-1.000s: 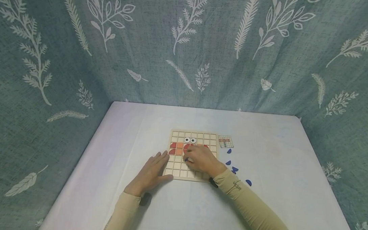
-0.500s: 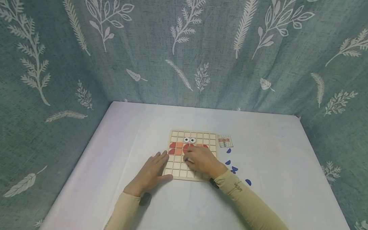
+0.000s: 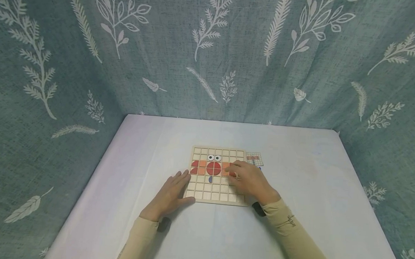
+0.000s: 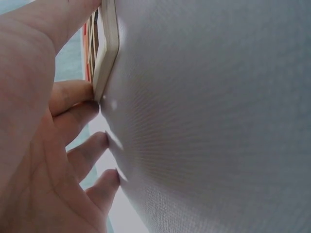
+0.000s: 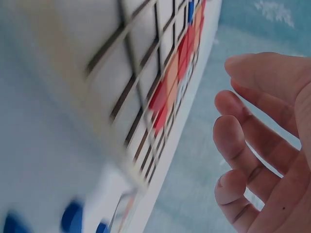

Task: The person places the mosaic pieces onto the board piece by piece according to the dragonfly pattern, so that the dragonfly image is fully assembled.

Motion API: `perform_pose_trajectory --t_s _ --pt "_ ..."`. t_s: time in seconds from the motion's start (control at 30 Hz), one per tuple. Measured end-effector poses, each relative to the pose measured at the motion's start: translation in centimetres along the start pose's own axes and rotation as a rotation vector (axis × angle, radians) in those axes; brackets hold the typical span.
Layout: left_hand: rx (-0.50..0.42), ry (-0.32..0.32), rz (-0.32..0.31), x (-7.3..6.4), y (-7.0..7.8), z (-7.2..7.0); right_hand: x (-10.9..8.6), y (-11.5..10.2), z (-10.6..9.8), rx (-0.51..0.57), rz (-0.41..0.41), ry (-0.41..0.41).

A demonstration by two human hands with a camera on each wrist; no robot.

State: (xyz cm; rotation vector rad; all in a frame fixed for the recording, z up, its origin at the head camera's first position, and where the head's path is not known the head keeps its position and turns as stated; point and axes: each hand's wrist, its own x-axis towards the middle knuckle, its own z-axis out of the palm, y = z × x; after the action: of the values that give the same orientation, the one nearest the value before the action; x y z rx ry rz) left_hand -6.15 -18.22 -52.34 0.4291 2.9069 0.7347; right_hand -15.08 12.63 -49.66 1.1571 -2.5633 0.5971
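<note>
A wooden grid board (image 3: 205, 195) lies on the table with coloured tiles in its cells. Red pieces form a disc (image 3: 213, 168) at its middle, with orange squares (image 3: 202, 164) to the left of it and two eye tiles (image 3: 214, 158) above. Just below the disc sits one blue half-round tile (image 3: 210, 179). My left hand (image 3: 168, 195) is spread at the board's left edge, its fingertips and thumb touching the rim. Over the board's right side hovers my right hand (image 3: 252, 180), fingers loosely bent and holding nothing, as the right wrist view confirms.
A small pattern card (image 3: 255, 159) lies by the board's upper right corner. Several loose blue half-round tiles (image 5: 73, 216) lie to the board's right, mostly hidden by my right arm in the head view. A patterned curtain (image 3: 209, 87) stands behind the table.
My right hand has let go of the blue half-round tile, which now lies in a cell below the red disc, and has moved right. My left hand has stayed put.
</note>
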Motion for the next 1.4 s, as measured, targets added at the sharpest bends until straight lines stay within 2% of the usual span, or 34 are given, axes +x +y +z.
perform_pose_trajectory --t_s 0.1,0.33,0.57,0.63,0.93,1.4 --pt "0.001 0.005 -0.003 0.0 0.0 -0.1 -1.0 1.1 -0.9 -0.003 0.059 0.016" --pt "-0.001 -0.003 -0.009 -0.1 0.2 -0.3 -3.0 3.3 -2.6 -0.026 0.116 0.060" --pt "-0.009 -0.020 -0.014 0.0 0.0 -0.2 -3.9 4.9 -3.6 -0.025 0.290 -0.015" --pt "-0.011 -0.023 -0.016 0.0 -0.1 -0.2 -4.2 5.3 -3.6 -0.021 0.317 -0.028" --pt "-0.020 -0.014 -0.009 0.1 0.1 -0.2 -4.8 6.4 -3.2 -0.020 0.391 -0.096" --pt "-0.010 -0.025 -0.006 0.1 0.3 -0.3 -4.6 7.0 -2.6 -0.033 0.449 -0.177"
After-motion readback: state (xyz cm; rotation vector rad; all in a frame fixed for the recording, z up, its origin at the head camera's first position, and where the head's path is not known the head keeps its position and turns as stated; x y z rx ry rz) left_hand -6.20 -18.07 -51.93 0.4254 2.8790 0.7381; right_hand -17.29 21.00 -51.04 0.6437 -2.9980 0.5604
